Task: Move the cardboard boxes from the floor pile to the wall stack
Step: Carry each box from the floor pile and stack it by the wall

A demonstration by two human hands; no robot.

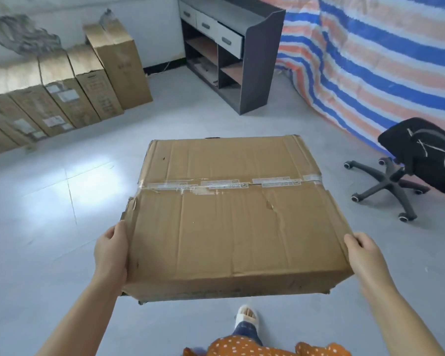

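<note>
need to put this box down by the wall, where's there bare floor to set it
Bare floor lies between the last box in the wall row and the dark cabinet. The wide strip in front of the row is open too. The right is crowded: chair against the striped tarp. Both hands, left and right, hold the carried box.

Box (231, 217): plain brown cardboard, crossed by a strip of clear tape (229, 186) with faint grey printing. Stack (62, 86) at the wall: the same brown, with small white labels. Floor (62, 201): pale grey tiles with a white glare patch. Wall (144, 27): white, with a black skirting. Desk (244, 55): dark grey frame, light grey drawer fronts, reddish-brown shelves. Tarp (370, 60): blue, white and orange stripes. Chair (421, 163): black (white scrawled marks on the seat). Garment (254, 346): orange with white dots.
</note>
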